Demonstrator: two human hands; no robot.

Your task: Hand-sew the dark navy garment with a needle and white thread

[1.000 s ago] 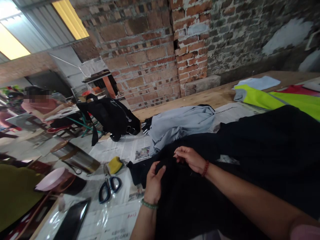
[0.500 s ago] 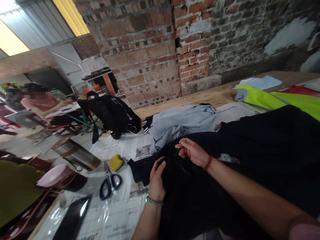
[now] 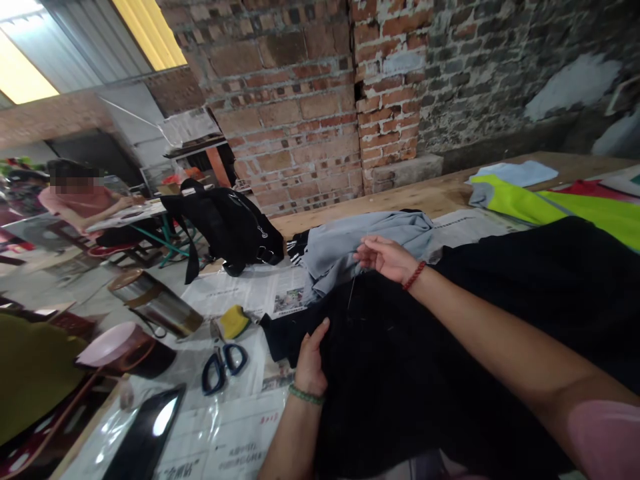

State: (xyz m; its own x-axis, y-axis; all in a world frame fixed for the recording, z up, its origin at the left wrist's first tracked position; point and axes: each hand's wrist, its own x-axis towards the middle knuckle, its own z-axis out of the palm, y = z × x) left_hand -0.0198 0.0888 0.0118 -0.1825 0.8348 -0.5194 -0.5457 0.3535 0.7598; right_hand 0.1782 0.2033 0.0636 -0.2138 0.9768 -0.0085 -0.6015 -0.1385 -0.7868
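Note:
Black cloth (image 3: 390,387) spreads across my lap and the table edge. My left hand (image 3: 313,363), with a green bead bracelet, holds the cloth at its left side; the thumb lies on top and the other fingers are largely hidden beneath. Above the cloth, my right hand (image 3: 384,259), wearing a red bead bracelet, has thumb and fingertips pinched together on what looks like a sewing needle, barely visible. From this hand a thin thread (image 3: 351,292) runs taut down to the cloth. A dark navy garment piece (image 3: 280,337) lies just beyond my left hand.
Scissors (image 3: 223,363), a yellow sponge (image 3: 234,323), a phone (image 3: 145,433) and a steel flask (image 3: 155,303) are on the left, near a pink-lidded container (image 3: 127,350). Farther back are a black backpack (image 3: 233,230), grey clothing (image 3: 370,233) and a yellow-green garment (image 3: 550,207). A person sits at another table.
My right hand has risen away from the cloth, and the slack, looped thread is now drawn straight. My left hand keeps its hold, with its fingers tucked farther under the cloth.

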